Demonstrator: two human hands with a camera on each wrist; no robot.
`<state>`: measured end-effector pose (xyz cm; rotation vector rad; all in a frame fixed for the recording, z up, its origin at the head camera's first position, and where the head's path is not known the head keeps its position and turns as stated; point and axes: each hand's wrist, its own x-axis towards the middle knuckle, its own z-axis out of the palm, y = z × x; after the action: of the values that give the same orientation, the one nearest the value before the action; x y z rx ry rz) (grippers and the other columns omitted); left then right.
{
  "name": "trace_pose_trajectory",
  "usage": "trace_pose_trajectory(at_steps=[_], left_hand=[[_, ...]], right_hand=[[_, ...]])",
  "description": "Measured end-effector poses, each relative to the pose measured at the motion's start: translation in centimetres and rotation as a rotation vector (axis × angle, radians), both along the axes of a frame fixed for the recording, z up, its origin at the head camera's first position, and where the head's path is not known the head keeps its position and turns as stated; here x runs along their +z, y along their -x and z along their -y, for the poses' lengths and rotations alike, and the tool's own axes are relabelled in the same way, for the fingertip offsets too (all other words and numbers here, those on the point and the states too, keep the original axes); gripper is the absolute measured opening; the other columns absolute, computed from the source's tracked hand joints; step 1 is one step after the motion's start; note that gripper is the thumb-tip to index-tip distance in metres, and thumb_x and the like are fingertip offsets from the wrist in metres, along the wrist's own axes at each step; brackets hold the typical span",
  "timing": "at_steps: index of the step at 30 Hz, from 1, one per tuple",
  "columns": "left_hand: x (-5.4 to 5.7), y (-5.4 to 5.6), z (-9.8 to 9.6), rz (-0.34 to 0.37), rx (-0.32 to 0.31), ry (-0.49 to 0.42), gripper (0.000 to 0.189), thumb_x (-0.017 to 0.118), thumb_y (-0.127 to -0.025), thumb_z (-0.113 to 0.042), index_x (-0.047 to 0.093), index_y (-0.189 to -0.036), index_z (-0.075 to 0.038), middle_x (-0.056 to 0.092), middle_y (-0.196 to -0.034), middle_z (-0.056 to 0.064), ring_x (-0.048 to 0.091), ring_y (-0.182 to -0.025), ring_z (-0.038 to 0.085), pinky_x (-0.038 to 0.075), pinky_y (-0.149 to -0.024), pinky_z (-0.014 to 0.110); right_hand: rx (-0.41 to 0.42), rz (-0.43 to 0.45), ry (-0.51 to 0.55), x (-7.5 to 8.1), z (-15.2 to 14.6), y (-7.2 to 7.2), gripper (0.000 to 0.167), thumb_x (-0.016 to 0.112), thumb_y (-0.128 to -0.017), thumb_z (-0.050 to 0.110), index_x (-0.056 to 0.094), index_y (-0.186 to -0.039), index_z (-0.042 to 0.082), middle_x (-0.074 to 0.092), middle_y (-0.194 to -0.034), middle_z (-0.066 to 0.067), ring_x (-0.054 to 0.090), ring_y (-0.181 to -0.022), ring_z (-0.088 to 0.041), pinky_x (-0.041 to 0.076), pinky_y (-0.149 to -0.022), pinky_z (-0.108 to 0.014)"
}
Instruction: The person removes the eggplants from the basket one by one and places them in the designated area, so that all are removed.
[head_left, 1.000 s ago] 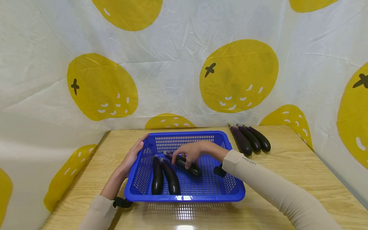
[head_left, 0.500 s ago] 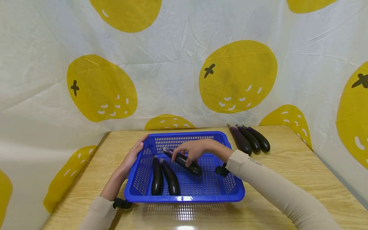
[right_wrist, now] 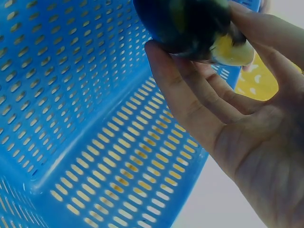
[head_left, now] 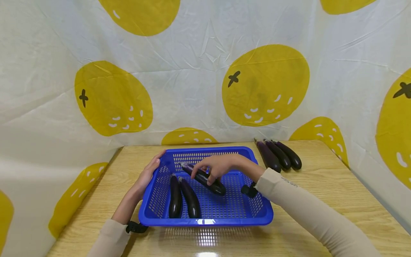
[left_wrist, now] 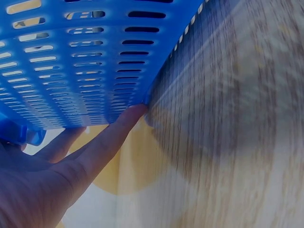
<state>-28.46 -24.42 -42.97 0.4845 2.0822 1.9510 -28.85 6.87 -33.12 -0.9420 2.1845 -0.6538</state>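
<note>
— Since a long eggplant (head_left: 202, 178) could roll, how does the right hand (head_left: 219, 166) secure it?
— It pinches opposite sides between thumb and fingers, near the middle, probably for balance; the eggplant slants inside the perforated blue basket (head_left: 205, 222).
— And the left hand (head_left: 148, 174)?
— Fingers extended against the basket's left end, likely steadying it. Two eggplants (head_left: 175, 200) lie inside; three eggplants (head_left: 278, 154) rest on the wooden table (head_left: 324, 175).

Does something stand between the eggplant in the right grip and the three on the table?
Yes: the blue basket's right wall is between the held eggplant and three eggplants outside; the right forearm crosses above it.
</note>
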Motion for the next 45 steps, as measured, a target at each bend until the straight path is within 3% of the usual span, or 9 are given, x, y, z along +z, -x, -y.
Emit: trace_pose_trajectory(at_steps=[11, 18, 25, 34, 45], left_hand=[[-0.1, 0.1, 0.0, 0.004, 0.001, -0.010, 0.057, 0.022, -0.114, -0.042, 0.011, -0.168, -0.027, 0.010, -0.175, 0.010, 0.017, -0.159, 0.044, 0.023, -0.122, 0.068], [0.0, 0.0, 0.0, 0.003, 0.001, -0.006, 0.057, 0.022, -0.114, -0.043, 0.011, -0.168, -0.027, 0.010, -0.175, 0.010, 0.016, -0.159, 0.045, 0.024, -0.122, 0.069], [-0.1, 0.0, 0.0, 0.011, -0.001, -0.004, 0.057, 0.022, -0.114, -0.044, 0.011, -0.168, -0.029, 0.011, -0.175, 0.010, 0.018, -0.158, 0.046, 0.026, -0.120, 0.070], [0.0, 0.0, 0.0, 0.005, -0.006, -0.014, 0.056, 0.022, -0.114, -0.043, 0.012, -0.167, -0.030, 0.010, -0.175, 0.009, 0.016, -0.159, 0.046, 0.023, -0.121, 0.070], [0.0, 0.0, 0.0, 0.013, 0.000, -0.010, 0.057, 0.021, -0.114, -0.044, 0.011, -0.168, -0.029, 0.011, -0.175, 0.010, 0.017, -0.158, 0.046, 0.026, -0.120, 0.070]], right_hand=[[0.025, -0.013, 0.044, 0.8, -0.8, 0.0, 0.056, 0.069, -0.090, -0.004, 0.065, -0.135, 0.029, 0.060, -0.126, -0.010, 0.068, -0.096, -0.021, 0.061, -0.075, -0.031], [0.019, -0.011, 0.109, 1.8, -1.6, -0.2, 0.058, 0.068, -0.090, -0.006, 0.063, -0.137, 0.027, 0.056, -0.137, -0.009, 0.069, -0.108, -0.026, 0.061, -0.082, -0.034], [0.018, -0.085, 0.145, 3.3, -3.0, -0.6, 0.056, 0.069, -0.092, 0.002, 0.061, -0.141, 0.030, 0.053, -0.148, -0.004, 0.061, -0.127, -0.033, 0.059, -0.092, -0.038], [-0.025, -0.050, 0.181, 4.4, -4.9, -0.9, 0.057, 0.068, -0.095, 0.003, 0.057, -0.145, 0.027, 0.041, -0.161, -0.010, 0.056, -0.135, -0.038, 0.060, -0.092, -0.039], [-0.104, -0.052, 0.268, 4.4, -7.8, -1.1, 0.058, 0.070, -0.095, 0.006, 0.055, -0.147, 0.027, 0.050, -0.153, -0.008, 0.055, -0.136, -0.039, 0.059, -0.096, -0.043]])
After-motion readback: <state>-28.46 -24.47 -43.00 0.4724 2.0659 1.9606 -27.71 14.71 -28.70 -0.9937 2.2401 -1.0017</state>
